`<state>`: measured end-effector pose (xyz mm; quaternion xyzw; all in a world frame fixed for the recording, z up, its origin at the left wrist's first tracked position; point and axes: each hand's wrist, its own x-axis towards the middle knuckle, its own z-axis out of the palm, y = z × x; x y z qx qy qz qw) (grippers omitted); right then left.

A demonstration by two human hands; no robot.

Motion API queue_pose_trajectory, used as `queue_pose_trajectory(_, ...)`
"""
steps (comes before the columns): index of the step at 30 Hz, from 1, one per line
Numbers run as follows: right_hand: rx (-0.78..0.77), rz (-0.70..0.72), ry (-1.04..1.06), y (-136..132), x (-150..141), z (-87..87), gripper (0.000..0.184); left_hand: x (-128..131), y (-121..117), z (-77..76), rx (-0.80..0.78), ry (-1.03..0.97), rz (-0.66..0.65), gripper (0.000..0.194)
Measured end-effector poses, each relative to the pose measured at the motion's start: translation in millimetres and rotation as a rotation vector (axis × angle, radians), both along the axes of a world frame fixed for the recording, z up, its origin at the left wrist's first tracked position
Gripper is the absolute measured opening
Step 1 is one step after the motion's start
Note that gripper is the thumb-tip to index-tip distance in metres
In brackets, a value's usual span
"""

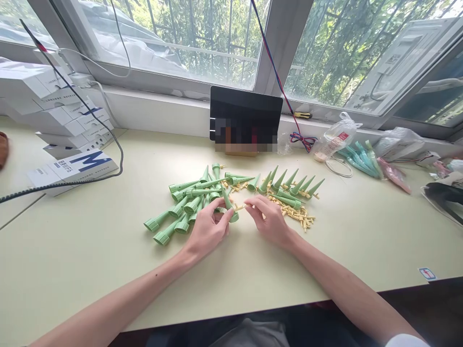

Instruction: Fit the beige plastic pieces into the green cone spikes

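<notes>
Between the thumb and fingers of my left hand (pixel 211 225) is a green plastic watering spike (pixel 226 198), its pointed end tilted up and away. My right hand (pixel 269 219) pinches a small yellow plastic valve (pixel 239 208), whose end meets the side of the spike near its wide base. I cannot tell how deep the valve sits. Left of my hands lies a pile of green spikes (pixel 184 205) with open round ends. Several spikes (pixel 289 180) stand point up beyond my right hand, some with yellow pieces at their bases. Loose yellow valves (pixel 298 217) are heaped beside that hand.
A dark-screened device (pixel 246 111) leans by the window sill. White boxes (pixel 68 111) are stacked at the left, with a black cable (pixel 104 127) crossing over them. Plastic bags (pixel 336 137) and teal bundles (pixel 361 159) lie at the right. The table's front edge (pixel 224 319) runs below my arms.
</notes>
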<state>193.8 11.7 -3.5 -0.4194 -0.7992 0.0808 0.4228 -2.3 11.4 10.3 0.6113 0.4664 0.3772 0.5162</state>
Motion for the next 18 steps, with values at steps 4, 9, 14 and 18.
queue_pose_trajectory(4,0.003,0.035,0.004,0.7,-0.1,-0.9,0.015,0.1,-0.3,0.2,0.028,-0.01,-0.002,0.028)
queue_pose_trajectory(9,0.005,0.063,0.005,1.2,0.5,-3.5,0.013,-0.3,-0.5,-1.7,0.065,-0.022,-0.019,0.03)
queue_pose_trajectory(14,0.004,0.071,0.009,1.6,1.0,-6.2,0.011,-0.2,-1.0,0.6,0.079,-0.013,-0.033,0.034)
queue_pose_trajectory(18,0.022,0.094,0.029,2.6,0.9,-7.8,0.011,-0.5,-0.9,2.1,0.09,0.001,-0.063,0.035)
